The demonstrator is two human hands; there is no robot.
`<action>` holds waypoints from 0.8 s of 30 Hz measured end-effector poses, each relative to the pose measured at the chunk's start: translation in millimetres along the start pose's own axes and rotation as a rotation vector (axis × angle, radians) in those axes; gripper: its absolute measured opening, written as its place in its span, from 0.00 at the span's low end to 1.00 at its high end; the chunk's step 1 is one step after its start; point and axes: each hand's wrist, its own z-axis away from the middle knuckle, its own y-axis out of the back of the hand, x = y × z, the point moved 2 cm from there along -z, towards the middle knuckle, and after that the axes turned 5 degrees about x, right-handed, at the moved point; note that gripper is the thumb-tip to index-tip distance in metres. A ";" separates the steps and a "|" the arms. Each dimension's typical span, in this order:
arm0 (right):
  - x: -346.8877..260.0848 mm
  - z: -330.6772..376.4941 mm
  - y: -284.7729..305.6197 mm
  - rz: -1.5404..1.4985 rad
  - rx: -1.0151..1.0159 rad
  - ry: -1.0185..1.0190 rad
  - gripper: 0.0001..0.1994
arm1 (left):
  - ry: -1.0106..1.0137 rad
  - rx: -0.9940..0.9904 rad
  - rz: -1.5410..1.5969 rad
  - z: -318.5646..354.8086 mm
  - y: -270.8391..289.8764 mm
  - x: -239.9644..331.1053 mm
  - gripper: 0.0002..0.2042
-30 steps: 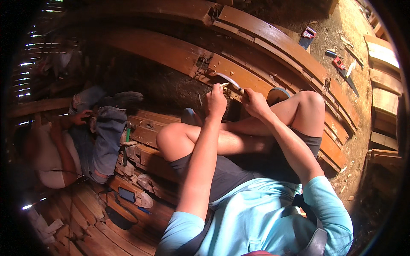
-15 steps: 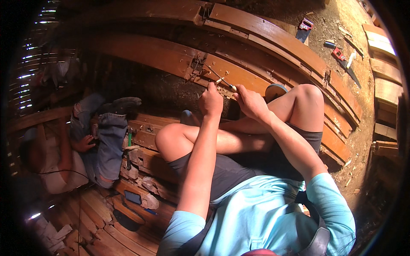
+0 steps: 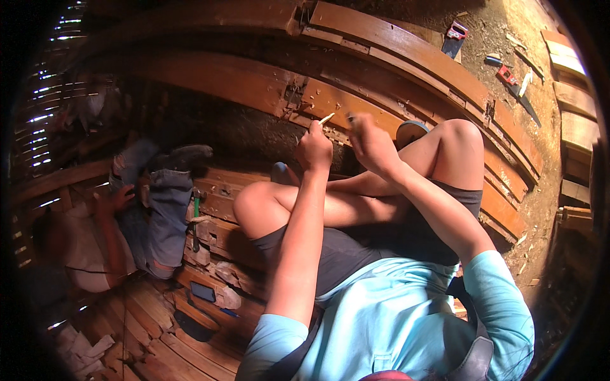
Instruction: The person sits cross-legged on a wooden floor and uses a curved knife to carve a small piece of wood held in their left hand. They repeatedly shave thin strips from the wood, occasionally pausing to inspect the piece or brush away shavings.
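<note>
My left hand (image 3: 314,150) is closed round a thin pale wood stick (image 3: 326,119), whose tip sticks up past the thumb. To its right, my right hand (image 3: 373,146) grips a knife (image 3: 351,117), smeared by motion; its blade cannot be made out now. A small gap separates the two hands. Both are above my crossed legs, in front of a long brown timber beam (image 3: 346,101) with shavings scattered on it.
Beyond lies a second notched beam (image 3: 394,47). Two handsaws (image 3: 455,39) with red handles rest on the dirt floor at the far right. At left a co-worker in jeans (image 3: 168,219) sits near a green-handled hammer (image 3: 196,204). A phone (image 3: 203,291) lies on the planks.
My right hand has drawn the knife back from the stick, and its blade has turned out of clear sight. My left hand stays nearly in place. The co-worker's hand has lifted.
</note>
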 end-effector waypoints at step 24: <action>-10.5 -1.5 7.4 -0.080 -0.078 -0.054 0.11 | 0.023 0.023 0.051 -7.7 -0.4 -3.1 0.07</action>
